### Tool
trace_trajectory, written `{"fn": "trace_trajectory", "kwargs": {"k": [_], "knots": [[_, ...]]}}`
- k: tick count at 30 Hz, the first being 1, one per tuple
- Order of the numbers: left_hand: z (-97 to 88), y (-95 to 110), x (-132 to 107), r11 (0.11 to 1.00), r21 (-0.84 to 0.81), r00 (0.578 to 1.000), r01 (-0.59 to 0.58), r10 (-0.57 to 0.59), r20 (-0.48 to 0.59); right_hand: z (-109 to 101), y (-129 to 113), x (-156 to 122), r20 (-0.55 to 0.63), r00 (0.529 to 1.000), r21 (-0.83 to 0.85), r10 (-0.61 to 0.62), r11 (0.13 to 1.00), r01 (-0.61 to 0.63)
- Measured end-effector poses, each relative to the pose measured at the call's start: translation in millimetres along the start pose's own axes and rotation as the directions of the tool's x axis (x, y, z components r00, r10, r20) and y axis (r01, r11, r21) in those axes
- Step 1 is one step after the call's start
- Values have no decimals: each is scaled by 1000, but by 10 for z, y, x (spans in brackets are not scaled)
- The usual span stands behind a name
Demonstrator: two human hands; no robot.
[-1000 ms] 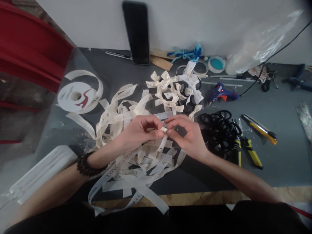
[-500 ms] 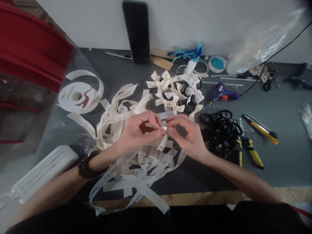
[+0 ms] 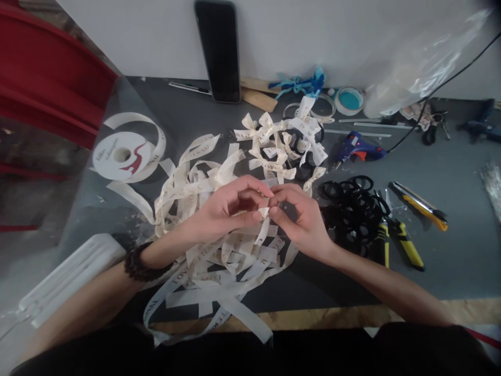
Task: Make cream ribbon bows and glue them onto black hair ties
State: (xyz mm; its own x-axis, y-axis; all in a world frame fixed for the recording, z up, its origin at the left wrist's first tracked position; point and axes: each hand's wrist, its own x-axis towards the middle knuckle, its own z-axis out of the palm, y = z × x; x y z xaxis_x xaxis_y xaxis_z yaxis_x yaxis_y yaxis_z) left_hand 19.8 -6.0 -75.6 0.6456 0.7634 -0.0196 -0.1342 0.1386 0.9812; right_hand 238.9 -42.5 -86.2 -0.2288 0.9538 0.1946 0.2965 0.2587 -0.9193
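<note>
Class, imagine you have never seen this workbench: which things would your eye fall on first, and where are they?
First come the left hand and right hand, meeting in the centre with a pale ribbon piece at their fingertips, above a tangle of printed ribbon strips. Behind them, a black smartphone stands against the white wall. To the right, a blue glue gun lies beyond a heap of black rings.

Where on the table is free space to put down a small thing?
The grey table looks bare between the yellow cutter and shiny plastic; a smaller patch lies between spool and phone. Crowded is the middle: loose ribbons, bows, black rings.
</note>
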Motion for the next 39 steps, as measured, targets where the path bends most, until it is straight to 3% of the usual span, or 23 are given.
{"fn": "trace_trajectory", "kwargs": {"k": [2, 4, 9, 11, 17, 23, 26, 30, 32, 35, 39], "knots": [[-47, -16, 25, 998, -49, 994, 25, -20, 110, -4, 5, -6, 27, 1000, 7, -10, 1000, 10], [-66, -48, 35, 992, -106, 988, 73, -57, 144, -6, 2, -9, 56, 998, 19, -9, 1000, 8], [-3, -132, 12, 973, -185, 984, 138, -155, -83, -1, -19, 5, 54, 998, 30, 24, 999, -25], [19, -132, -2, 971, -192, 979, 142, -167, -120, 4, -26, 10, 23, 999, 27, 42, 999, -43], [-24, -100, -15, 996, -81, 995, 48, -54, -78, 17, -27, -15, 27, 998, 57, 64, 996, -65], [-28, -69, -7, 984, -103, 989, 144, -145, -1, 14, -17, -7, 15, 998, 63, 54, 997, -55], [-24, -90, -6, 981, -138, 990, 134, -137, -16, 8, -11, 10, 27, 999, 42, 41, 998, -42], [-47, -140, 7, 980, -158, 992, 124, -119, 40, -5, 3, 15, 63, 997, 45, 39, 998, -42], [-49, -133, 15, 991, -78, 994, 107, -104, 42, -6, 9, 12, 57, 997, 56, 43, 997, -46], [-3, -76, 5, 978, 203, 996, 52, -36, -83, 10, 14, 4, 32, 998, 89, 62, 994, -64], [123, -16, -43, 862, 507, 926, 18, 177, -333, 46, 22, -9, -67, 991, 98, 118, 989, -111]]}}
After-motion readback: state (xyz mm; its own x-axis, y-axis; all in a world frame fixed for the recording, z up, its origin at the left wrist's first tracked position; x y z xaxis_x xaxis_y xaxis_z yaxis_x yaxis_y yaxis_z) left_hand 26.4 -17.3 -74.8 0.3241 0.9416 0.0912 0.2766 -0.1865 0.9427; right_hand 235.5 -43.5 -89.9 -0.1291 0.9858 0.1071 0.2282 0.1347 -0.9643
